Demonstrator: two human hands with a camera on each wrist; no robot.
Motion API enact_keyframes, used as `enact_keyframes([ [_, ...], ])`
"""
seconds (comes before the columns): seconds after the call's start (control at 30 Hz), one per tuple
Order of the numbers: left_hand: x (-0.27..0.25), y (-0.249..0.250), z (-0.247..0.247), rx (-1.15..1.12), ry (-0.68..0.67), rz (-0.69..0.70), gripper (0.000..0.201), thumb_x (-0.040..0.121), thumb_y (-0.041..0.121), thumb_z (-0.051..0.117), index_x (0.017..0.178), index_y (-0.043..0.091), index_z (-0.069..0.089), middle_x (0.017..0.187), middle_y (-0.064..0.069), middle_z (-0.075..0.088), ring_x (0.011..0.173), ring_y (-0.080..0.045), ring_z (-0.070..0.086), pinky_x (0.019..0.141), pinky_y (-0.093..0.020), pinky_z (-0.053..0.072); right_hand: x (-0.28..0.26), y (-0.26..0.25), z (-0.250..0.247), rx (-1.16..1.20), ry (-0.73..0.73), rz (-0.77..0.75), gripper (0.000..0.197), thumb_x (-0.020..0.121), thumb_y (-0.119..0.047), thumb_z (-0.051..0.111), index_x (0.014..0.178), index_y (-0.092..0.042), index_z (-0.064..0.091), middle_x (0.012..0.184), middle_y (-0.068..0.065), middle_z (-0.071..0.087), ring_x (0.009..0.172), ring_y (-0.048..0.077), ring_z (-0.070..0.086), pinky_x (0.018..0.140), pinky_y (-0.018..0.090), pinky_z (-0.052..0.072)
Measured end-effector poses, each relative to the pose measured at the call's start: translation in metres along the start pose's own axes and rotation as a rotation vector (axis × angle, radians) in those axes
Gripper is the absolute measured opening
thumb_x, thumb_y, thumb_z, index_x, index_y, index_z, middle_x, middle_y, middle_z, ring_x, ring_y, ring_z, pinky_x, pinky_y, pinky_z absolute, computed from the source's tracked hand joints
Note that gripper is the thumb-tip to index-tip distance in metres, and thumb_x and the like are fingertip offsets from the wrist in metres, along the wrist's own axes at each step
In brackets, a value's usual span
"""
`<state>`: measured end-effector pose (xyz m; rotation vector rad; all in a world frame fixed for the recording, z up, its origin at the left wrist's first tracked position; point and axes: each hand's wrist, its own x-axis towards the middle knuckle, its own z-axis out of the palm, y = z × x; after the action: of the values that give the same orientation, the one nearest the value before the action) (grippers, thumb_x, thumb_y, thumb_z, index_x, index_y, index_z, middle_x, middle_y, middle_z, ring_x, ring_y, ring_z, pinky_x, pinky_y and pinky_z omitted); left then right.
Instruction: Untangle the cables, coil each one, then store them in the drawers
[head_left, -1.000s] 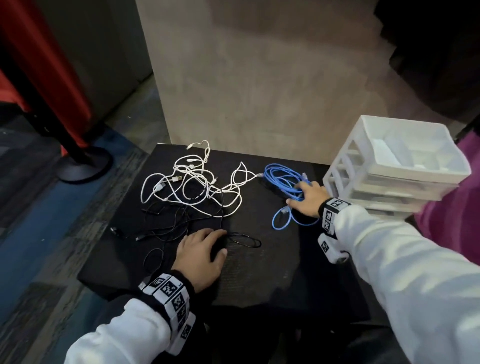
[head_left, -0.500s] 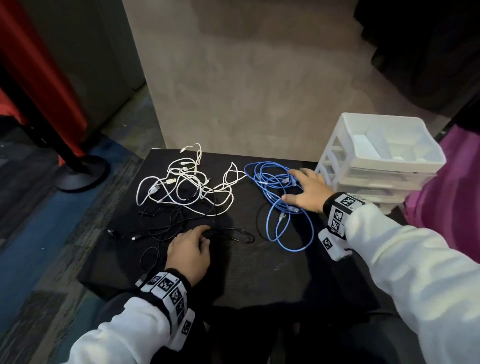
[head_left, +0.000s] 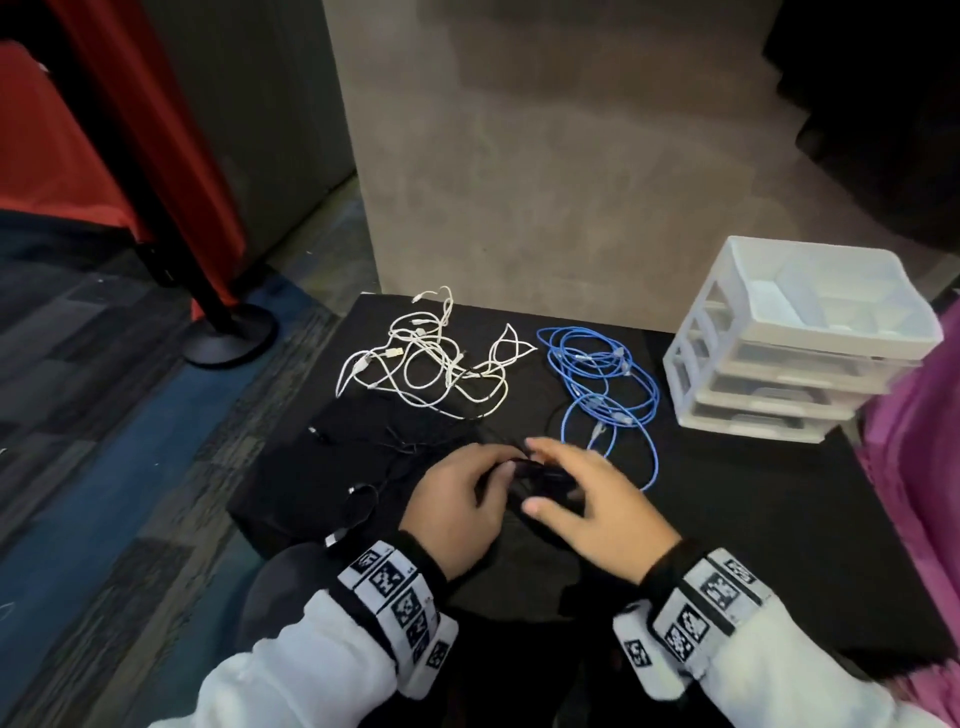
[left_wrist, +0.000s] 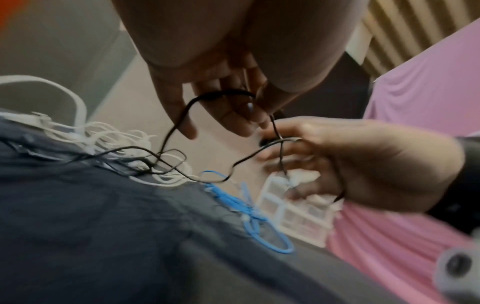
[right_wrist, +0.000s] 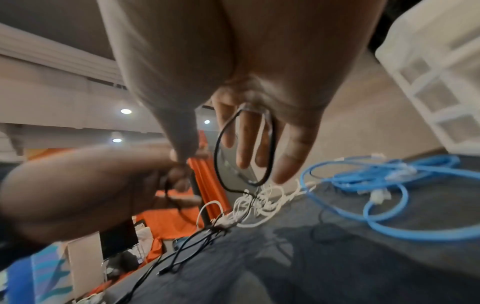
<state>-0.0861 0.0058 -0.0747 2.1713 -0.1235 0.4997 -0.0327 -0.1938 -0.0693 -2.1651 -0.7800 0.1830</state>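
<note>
On the black table (head_left: 727, 519), a thin black cable (left_wrist: 179, 123) rises from the tangle to both hands near the front edge. My left hand (head_left: 457, 499) pinches it, fingers curled round the strand. A loop of this black cable (right_wrist: 221, 144) hangs round the straight, spread fingers of my right hand (head_left: 587, 493). The white cables (head_left: 431, 374) lie tangled at the back, mixed with black strands. The blue cable (head_left: 602, 384) lies in loose loops to their right, untouched. The white drawer unit (head_left: 800, 343) stands at the back right.
A pink cloth (head_left: 919, 467) hangs past the table's right edge. A black post base (head_left: 228, 338) stands on the blue carpet at the left. A beige wall (head_left: 571, 182) rises behind the table. Black plugs (head_left: 358, 491) lie near the front left corner.
My right hand left the blue cable and came across to the left hand. Both hands now hold the black cable, lifted off the table.
</note>
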Motion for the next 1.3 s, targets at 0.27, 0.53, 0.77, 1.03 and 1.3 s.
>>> enact_keyframes([
  [0.27,-0.015,-0.047,0.006,0.328,-0.282,-0.240,0.061,0.091,0.050,0.054,0.148,0.034,0.043,0.135,0.003,0.054,0.129,-0.019,0.050,0.112,-0.036,0.040,-0.016,-0.004,-0.017,0.334,0.074,0.267,0.028,0.108,-0.019,0.052,0.085,-0.009,0.065,0.061,0.002,0.061,0.055,0.016,0.056,0.056,0.024,0.042],
  [0.53,0.019,-0.100,-0.025,0.543,-0.404,-0.311,0.067,0.092,0.055,0.057,0.154,0.035,0.038,0.162,0.006,0.031,0.147,-0.020,0.035,0.120,-0.038,0.031,-0.026,-0.046,-0.103,0.249,0.114,0.075,0.028,0.109,-0.019,0.049,0.088,-0.013,0.067,0.064,0.005,0.059,0.054,0.007,0.053,0.058,0.013,0.040],
  [0.77,0.065,-0.132,-0.042,0.548,-0.409,-0.396,0.029,0.102,0.043,0.049,0.082,0.033,0.067,0.127,-0.001,0.059,0.121,-0.026,0.058,0.106,-0.035,0.042,-0.032,-0.085,-0.176,0.284,0.352,-0.051,0.029,0.108,-0.022,0.046,0.091,-0.008,0.065,0.063,0.005,0.057,0.062,0.018,0.053,0.067,0.019,0.046],
  [1.03,0.013,-0.110,-0.003,0.725,-0.579,-0.064,0.064,0.084,0.076,0.030,0.134,0.040,0.048,0.158,0.009,0.032,0.149,-0.021,0.026,0.118,-0.063,0.022,-0.040,-0.073,-0.177,0.245,0.412,0.004,0.030,0.110,-0.020,0.046,0.092,-0.006,0.066,0.065,0.005,0.057,0.063,0.017,0.054,0.067,0.022,0.047],
  [1.3,0.035,-0.100,-0.004,0.638,-0.450,-0.046,0.026,0.090,0.044,0.049,0.102,0.026,0.064,0.138,0.006,0.054,0.128,-0.023,0.050,0.108,-0.048,0.040,-0.043,-0.074,-0.164,0.254,0.372,0.026,0.031,0.109,-0.016,0.045,0.094,0.002,0.064,0.063,0.006,0.056,0.059,0.011,0.053,0.066,0.016,0.046],
])
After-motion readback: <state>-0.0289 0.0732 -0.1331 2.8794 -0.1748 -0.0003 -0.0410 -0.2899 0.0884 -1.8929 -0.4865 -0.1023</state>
